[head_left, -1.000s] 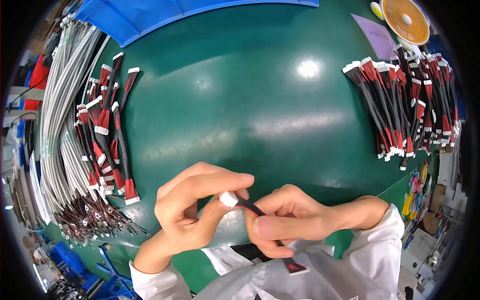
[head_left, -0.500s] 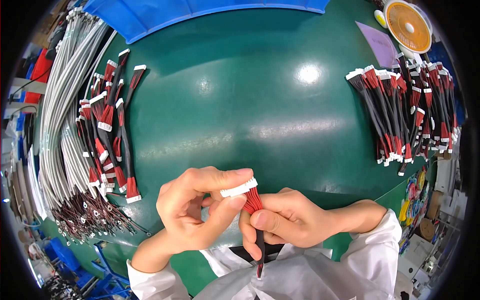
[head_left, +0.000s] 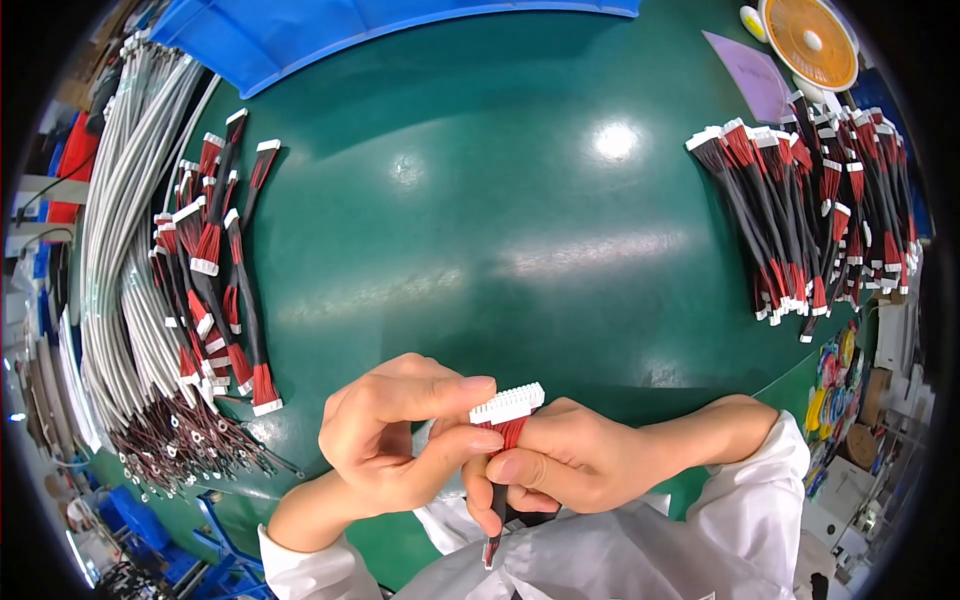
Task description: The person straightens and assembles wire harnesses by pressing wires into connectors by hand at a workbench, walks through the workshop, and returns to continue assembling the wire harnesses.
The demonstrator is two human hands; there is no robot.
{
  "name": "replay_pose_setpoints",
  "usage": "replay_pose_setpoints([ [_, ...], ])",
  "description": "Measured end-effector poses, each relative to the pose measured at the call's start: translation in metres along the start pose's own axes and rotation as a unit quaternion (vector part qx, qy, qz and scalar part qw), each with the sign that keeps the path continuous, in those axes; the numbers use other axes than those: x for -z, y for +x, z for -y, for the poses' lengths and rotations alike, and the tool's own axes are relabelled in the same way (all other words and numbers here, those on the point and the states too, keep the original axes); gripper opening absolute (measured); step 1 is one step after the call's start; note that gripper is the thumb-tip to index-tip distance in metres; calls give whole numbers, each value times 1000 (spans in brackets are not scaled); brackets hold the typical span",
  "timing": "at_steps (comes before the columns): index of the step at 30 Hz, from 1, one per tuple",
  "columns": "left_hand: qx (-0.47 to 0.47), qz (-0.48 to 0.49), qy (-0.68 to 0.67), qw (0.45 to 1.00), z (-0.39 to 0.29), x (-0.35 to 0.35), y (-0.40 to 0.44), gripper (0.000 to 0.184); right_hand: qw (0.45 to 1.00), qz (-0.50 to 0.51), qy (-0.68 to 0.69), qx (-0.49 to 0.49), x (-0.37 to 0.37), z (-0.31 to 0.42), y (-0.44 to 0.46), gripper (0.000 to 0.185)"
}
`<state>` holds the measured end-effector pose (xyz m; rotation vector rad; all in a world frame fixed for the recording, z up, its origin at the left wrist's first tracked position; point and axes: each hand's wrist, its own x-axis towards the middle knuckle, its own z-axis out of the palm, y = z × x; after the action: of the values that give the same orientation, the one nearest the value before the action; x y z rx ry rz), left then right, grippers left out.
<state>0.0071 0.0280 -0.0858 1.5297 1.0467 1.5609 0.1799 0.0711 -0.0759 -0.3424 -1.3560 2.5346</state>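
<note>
A wire harness is held up between my two hands at the table's near edge. Its wide white connector points upward, with a row of small teeth showing. Thumb and forefinger of my left hand pinch the connector's left end. Just below it, my right hand is closed around the bundle of red wires. The black sleeve hangs down beneath my right fingers towards my lap. Part of the wires is hidden by the fingers.
Similar harnesses lie in a loose pile at left and a larger pile at right. Long grey cables run along the left side. A blue bin stands at the back. An orange round dish sits beside a purple card.
The connector has moved right and slightly down and turned, so its toothed face shows more. Both hands keep their hold; my left fingers have shifted down a little with it.
</note>
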Motion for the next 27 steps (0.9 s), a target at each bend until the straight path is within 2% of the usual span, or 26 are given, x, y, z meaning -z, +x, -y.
replay_pose_setpoints([
  [10,-51,11,86,995,3,1,3,36,998,-42,-45,-6,-1,-4,-4,29],
  [14,-64,10,77,995,3,1,3,34,997,-32,-75,7,1,-5,-3,27],
  [17,-29,4,18,999,-3,0,4,33,992,-20,-111,61,1,-5,-3,23],
  [22,-56,97,76,991,-5,1,15,30,991,4,-119,67,2,-8,-5,19],
  [27,-35,95,70,992,-6,0,14,30,990,4,-123,72,3,-6,-5,20],
])
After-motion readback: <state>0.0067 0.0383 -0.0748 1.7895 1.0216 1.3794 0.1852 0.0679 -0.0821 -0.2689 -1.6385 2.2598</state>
